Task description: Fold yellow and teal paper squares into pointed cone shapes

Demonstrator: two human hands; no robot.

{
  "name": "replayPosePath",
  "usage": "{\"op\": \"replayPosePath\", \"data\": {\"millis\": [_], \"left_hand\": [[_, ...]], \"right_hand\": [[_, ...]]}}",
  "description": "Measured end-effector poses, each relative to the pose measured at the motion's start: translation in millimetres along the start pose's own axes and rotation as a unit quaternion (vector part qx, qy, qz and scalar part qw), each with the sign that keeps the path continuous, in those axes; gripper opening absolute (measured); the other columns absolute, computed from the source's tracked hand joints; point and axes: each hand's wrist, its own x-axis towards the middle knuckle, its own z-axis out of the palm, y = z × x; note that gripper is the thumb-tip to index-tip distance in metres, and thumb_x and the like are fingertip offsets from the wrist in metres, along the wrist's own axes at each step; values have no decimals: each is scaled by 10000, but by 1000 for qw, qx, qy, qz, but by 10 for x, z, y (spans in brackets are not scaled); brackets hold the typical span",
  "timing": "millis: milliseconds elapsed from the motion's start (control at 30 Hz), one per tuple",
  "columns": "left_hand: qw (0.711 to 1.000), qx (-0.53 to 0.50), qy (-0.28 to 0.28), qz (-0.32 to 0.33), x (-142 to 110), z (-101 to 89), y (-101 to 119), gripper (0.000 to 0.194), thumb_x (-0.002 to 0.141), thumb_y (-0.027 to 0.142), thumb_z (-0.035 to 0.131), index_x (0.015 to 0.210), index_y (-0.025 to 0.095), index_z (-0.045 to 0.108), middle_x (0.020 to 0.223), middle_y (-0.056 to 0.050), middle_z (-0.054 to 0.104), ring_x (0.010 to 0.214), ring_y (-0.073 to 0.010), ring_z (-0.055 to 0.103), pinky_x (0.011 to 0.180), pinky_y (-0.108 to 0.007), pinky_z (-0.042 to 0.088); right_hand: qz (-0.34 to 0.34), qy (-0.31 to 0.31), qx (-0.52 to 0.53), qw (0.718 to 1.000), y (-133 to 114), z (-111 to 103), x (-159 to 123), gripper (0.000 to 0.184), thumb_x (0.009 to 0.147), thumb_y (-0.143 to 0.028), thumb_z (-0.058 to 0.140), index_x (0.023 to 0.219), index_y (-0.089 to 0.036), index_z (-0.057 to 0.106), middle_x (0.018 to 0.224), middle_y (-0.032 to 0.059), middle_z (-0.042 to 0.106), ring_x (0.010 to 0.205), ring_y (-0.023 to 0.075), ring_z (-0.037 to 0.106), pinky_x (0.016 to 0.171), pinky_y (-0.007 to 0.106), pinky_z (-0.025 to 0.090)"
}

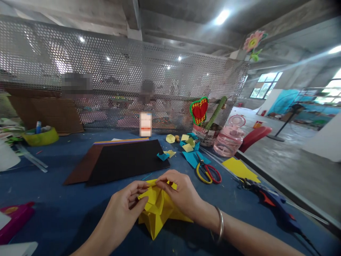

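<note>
Head view shows me folded yellow paper [157, 209] between the left hand [129, 201] and right hand [179, 190]; both curl inward, pinching its far edge.

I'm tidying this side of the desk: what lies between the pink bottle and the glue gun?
Flat yellow paper lies between the pink bottle and the glue gun, as the head view shows.

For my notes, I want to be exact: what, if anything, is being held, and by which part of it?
The folded yellow piece is held: the left grip has its upper left part, the right grip pinches its top edge.
</note>
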Motion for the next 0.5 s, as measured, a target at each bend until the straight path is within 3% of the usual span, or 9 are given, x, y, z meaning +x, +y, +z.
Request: {"op": "replayPosePath", "data": {"millis": [333,500], "left_hand": [[1000,28,4,12,-19,21,-26,344,731,260,650,1060,217,559,948,-20,667,913,-197,684,790,-289,561],[996,81,18,37,-36,7,-27,340,779,254,604,1113,244,544,979,-23,666,960,-200,668,809,-301,548]], "right_hand": [[103,-14,93,990,-8,17,-23,124,867,-223,570,815,-177,673,744,-7,660,696,120,574,630,207,418],[141,-21,159,977,-2,38,-14,157,861,-262,564,805,-159,669,730,6,645,676,125,552,615,221,416]]}}
